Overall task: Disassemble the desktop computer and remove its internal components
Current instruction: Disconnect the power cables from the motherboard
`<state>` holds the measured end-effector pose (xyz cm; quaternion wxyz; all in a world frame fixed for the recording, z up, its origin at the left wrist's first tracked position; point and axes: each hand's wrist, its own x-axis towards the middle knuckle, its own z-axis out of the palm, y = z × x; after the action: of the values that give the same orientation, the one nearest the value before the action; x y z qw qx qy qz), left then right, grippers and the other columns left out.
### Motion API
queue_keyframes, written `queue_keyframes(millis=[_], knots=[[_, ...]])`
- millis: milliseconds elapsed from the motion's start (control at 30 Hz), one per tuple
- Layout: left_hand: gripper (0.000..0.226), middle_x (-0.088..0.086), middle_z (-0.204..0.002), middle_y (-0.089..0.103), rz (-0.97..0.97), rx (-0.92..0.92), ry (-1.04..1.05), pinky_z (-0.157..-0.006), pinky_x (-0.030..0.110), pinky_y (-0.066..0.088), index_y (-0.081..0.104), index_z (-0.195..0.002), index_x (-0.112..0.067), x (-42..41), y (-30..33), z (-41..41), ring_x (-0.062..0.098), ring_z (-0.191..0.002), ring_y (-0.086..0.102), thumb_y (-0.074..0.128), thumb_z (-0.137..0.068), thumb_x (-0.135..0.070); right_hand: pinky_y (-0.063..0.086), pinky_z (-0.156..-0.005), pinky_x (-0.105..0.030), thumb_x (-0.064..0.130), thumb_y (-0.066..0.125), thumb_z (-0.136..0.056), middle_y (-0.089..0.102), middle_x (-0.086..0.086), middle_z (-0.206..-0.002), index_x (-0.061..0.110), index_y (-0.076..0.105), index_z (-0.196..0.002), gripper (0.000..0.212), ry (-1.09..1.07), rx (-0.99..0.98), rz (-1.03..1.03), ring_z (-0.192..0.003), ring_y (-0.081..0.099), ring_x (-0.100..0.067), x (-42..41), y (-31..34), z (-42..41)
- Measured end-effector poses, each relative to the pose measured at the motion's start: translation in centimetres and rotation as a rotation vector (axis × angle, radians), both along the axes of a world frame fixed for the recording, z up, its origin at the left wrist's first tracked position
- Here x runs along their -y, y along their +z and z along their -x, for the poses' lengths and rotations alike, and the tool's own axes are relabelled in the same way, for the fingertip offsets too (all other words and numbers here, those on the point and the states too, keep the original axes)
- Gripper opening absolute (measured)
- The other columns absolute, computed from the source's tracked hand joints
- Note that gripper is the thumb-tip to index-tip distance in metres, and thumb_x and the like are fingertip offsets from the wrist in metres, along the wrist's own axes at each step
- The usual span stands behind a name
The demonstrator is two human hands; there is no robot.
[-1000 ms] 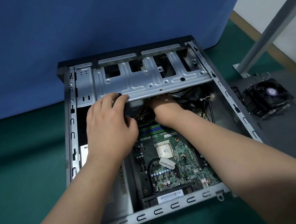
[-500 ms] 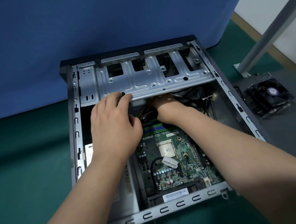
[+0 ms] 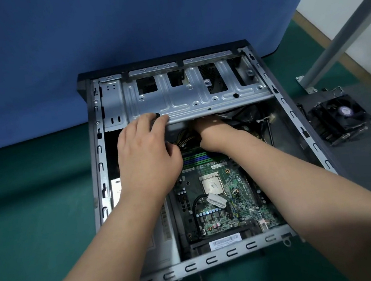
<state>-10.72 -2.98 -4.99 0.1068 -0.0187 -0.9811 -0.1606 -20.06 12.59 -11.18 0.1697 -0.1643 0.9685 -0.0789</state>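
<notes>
**Both hands inside the open case**

Now the case (image 3: 99,175) lies on its side with its cover off, and both arms reach into it from the near edge. Its left hand side holds the left hand (image 3: 145,155), whose fingers (image 3: 151,121) lie over the near lip of the drive cage (image 3: 189,102), resting on the metal; whether the thumb grips from below cannot be told. Just right of it, the right hand (image 3: 211,129) goes under the same cage edge, so its fingers are hidden and their state cannot be told. A bundle of yellow and black wires (image 3: 185,138) shows between the two hands. Below the wrists sits the motherboard (image 3: 226,205), with the bare CPU (image 3: 212,184) under the right forearm and a white connector (image 3: 216,200) on a black cable just nearer. Well right of the right arm, outside the case, a cooler (image 3: 339,117) with its fan rests on the grey mat (image 3: 360,164).
</notes>
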Motion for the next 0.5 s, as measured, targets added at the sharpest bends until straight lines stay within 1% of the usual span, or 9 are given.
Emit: queue_keyframes(millis=[67, 133, 200, 267, 300, 367, 400, 433, 500], knots=[[0.052, 0.003, -0.128, 0.052, -0.002, -0.005, -0.001, -0.107, 0.038, 0.027, 0.053, -0.130, -0.019, 0.0, 0.0, -0.1, 0.024, -0.121, 0.043, 0.058, -0.078, -0.022, 0.041, -0.082, -0.030, 0.000, 0.053, -0.080, 0.054, -0.018, -0.125, 0.009, 0.054, -0.124, 0.045, 0.005, -0.004, -0.009, -0.113, 0.052, -0.034, 0.0, 0.1, -0.2], [0.051, 0.003, -0.127, 0.052, -0.008, -0.008, -0.002, -0.107, 0.038, 0.027, 0.053, -0.129, -0.019, -0.1, 0.0, -0.1, 0.024, -0.121, 0.044, 0.057, -0.078, -0.022, 0.041, -0.078, -0.030, 0.000, 0.053, -0.081, 0.055, -0.016, -0.122, 0.010, 0.054, -0.122, 0.043, -0.002, 0.003, 0.002, -0.109, 0.053, -0.033, -0.1, 0.4, -0.4], [0.051, 0.003, -0.127, 0.052, -0.008, -0.008, -0.005, -0.106, 0.038, 0.027, 0.054, -0.129, -0.018, 0.0, 0.0, -0.1, 0.025, -0.121, 0.044, 0.057, -0.078, -0.021, 0.037, -0.070, -0.028, 0.000, 0.051, -0.081, 0.056, -0.013, -0.113, 0.012, 0.054, -0.122, 0.043, -0.032, 0.022, 0.064, -0.098, 0.054, -0.029, -0.1, 0.8, -0.2], [0.051, 0.003, -0.128, 0.052, -0.008, -0.004, -0.004, -0.106, 0.038, 0.026, 0.053, -0.129, -0.019, 0.0, 0.1, 0.0, 0.024, -0.121, 0.043, 0.057, -0.078, -0.022, 0.036, -0.068, -0.028, 0.001, 0.051, -0.081, 0.052, -0.010, -0.100, 0.013, 0.052, -0.121, 0.042, -0.035, 0.038, 0.087, -0.095, 0.054, -0.029, -0.2, 1.0, -0.2], [0.051, 0.003, -0.128, 0.051, -0.008, -0.001, -0.006, -0.106, 0.037, 0.026, 0.053, -0.129, -0.019, -0.1, 0.1, 0.0, 0.024, -0.121, 0.043, 0.057, -0.078, -0.022, 0.038, -0.069, -0.029, 0.002, 0.051, -0.081, 0.051, -0.010, -0.101, 0.013, 0.051, -0.122, 0.042, -0.033, 0.035, 0.092, -0.098, 0.055, -0.031, -0.2, 1.0, -0.2], [0.050, 0.003, -0.127, 0.051, -0.005, -0.001, -0.008, -0.105, 0.037, 0.026, 0.053, -0.128, -0.018, -0.1, 0.1, -0.1, 0.024, -0.121, 0.042, 0.057, -0.078, -0.022, 0.040, -0.071, -0.029, 0.005, 0.051, -0.083, 0.055, -0.013, -0.109, 0.013, 0.050, -0.123, 0.041, -0.027, 0.005, 0.103, -0.101, 0.054, -0.034, -0.3, 1.0, -0.6], [0.049, 0.004, -0.126, 0.051, -0.005, -0.005, -0.008, -0.103, 0.037, 0.028, 0.054, -0.126, -0.017, -0.1, 0.1, -0.1, 0.025, -0.120, 0.043, 0.058, -0.078, -0.020, 0.039, -0.071, -0.029, 0.006, 0.051, -0.084, 0.056, -0.014, -0.108, 0.011, 0.051, -0.120, 0.037, -0.025, -0.003, 0.107, -0.098, 0.055, -0.034, -0.4, 1.0, -0.8], [0.046, 0.007, -0.123, 0.051, -0.003, -0.019, -0.006, -0.099, 0.038, 0.031, 0.056, -0.121, -0.014, -0.1, 0.2, -0.2, 0.026, -0.117, 0.044, 0.060, -0.076, -0.018, 0.039, -0.069, -0.028, 0.008, 0.050, -0.085, 0.057, -0.013, -0.102, 0.009, 0.053, -0.115, 0.031, -0.025, -0.006, 0.116, -0.095, 0.055, -0.033, -0.4, 1.2, -1.0], [0.036, 0.009, -0.110, 0.051, 0.019, -0.064, -0.007, -0.084, 0.039, 0.036, 0.057, -0.107, -0.010, -0.2, 0.4, -0.3, 0.029, -0.103, 0.047, 0.062, -0.071, -0.014, 0.036, -0.063, -0.028, 0.011, 0.049, -0.088, 0.054, -0.009, -0.084, 0.004, 0.055, -0.099, 0.015, -0.037, 0.006, 0.125, -0.086, 0.056, -0.030, -0.6, 1.7, -1.6]])
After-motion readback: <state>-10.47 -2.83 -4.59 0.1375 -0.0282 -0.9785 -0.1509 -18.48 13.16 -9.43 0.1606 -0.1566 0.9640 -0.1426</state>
